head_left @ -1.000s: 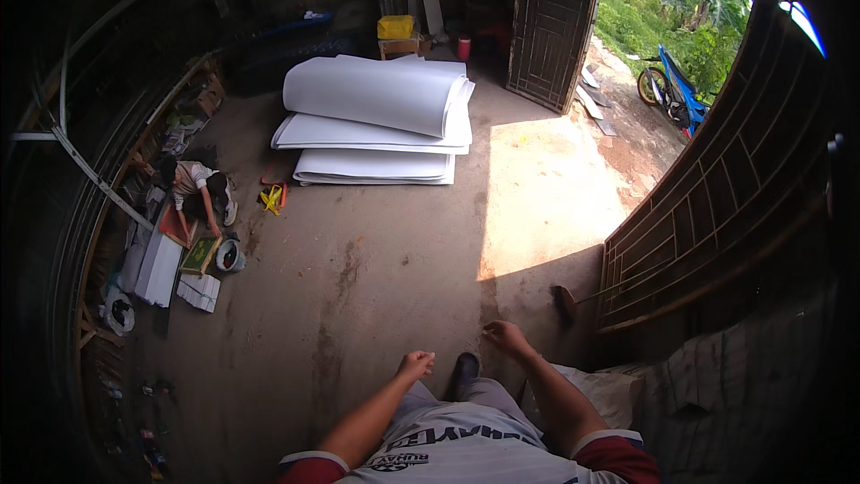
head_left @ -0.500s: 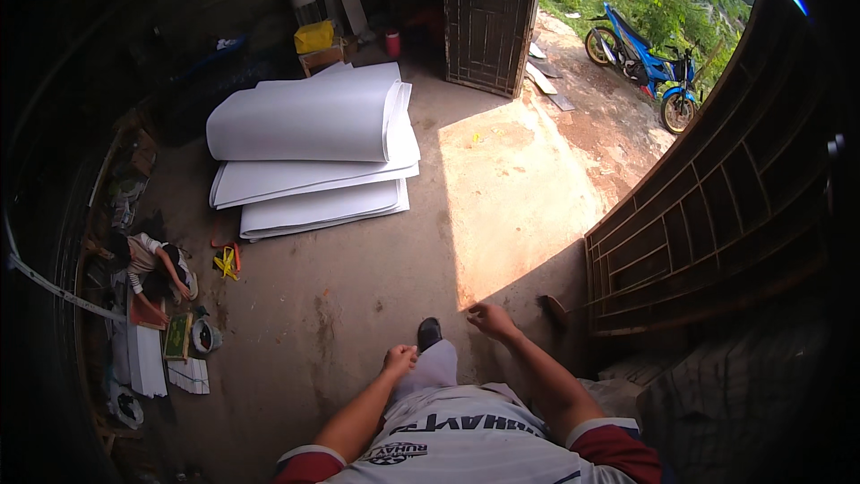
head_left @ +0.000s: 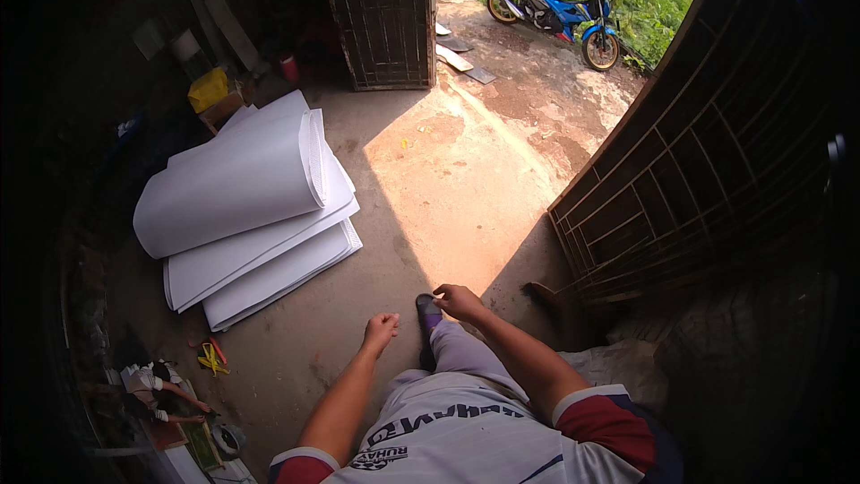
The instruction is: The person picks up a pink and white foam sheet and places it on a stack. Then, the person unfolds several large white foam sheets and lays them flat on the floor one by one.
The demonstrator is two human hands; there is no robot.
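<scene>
My left hand (head_left: pixel 382 330) is held out over the floor in front of my body, its fingers curled in a loose fist. My right hand (head_left: pixel 459 302) hangs near my dark shoe (head_left: pixel 429 306), fingers bent together. I see nothing in either hand, and neither one touches anything. Ahead to the left lies a stack of large white folded sheets (head_left: pixel 233 179), the top one bent over in a thick curve. Both hands are well apart from it.
Wooden doors (head_left: pixel 381 18) (head_left: pixel 663 197) flank a sunlit opening; a blue motorcycle (head_left: pixel 555 13) stands outside. At lower left another person (head_left: pixel 157 392) crouches by a green-framed board (head_left: pixel 202 445). Yellow straps (head_left: pixel 213 358) lie on the concrete floor (head_left: pixel 296 341). A yellow bag (head_left: pixel 208 90) sits behind the stack.
My view has turned right, so the stack and the crouching person sit farther left and the motorcycle too. I have stepped on, and both hands are held forward with bent fingers as before.
</scene>
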